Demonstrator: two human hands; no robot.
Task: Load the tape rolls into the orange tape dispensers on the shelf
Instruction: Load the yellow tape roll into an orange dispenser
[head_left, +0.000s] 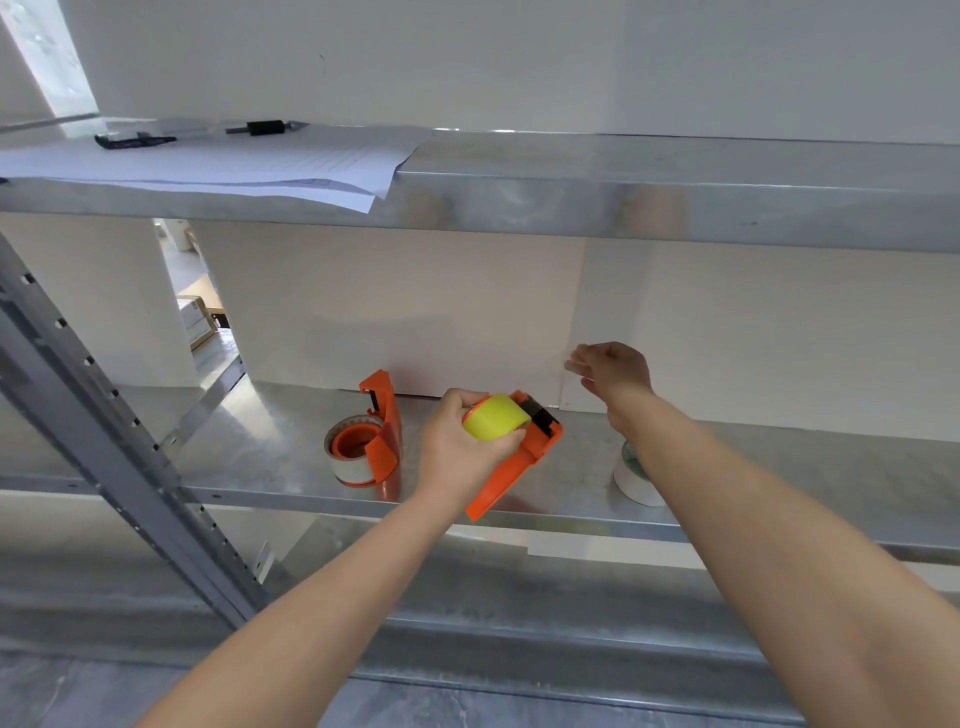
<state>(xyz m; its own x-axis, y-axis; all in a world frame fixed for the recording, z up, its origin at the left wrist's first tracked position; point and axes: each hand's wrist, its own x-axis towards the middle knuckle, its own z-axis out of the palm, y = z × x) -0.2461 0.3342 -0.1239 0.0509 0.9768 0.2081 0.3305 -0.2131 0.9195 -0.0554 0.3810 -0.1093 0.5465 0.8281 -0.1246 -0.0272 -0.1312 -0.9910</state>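
Note:
On the middle metal shelf (270, 441) my left hand (457, 447) grips a yellow tape roll (494, 418) that sits in an orange tape dispenser (524, 462), whose handle juts over the shelf's front edge. My right hand (610, 371) is raised behind it, fingers pinched on what looks like a thin clear strip of tape. A second orange dispenser (382, 436) stands to the left with a white tape roll (349, 457) loaded in it. A loose white tape roll (636, 475) lies on the shelf, partly hidden by my right forearm.
The upper shelf (623, 192) carries sheets of paper (234, 161), a black pen (135, 140) and a black marker (265, 128). A perforated metal upright (119, 436) slants down the left. A white wall closes the back.

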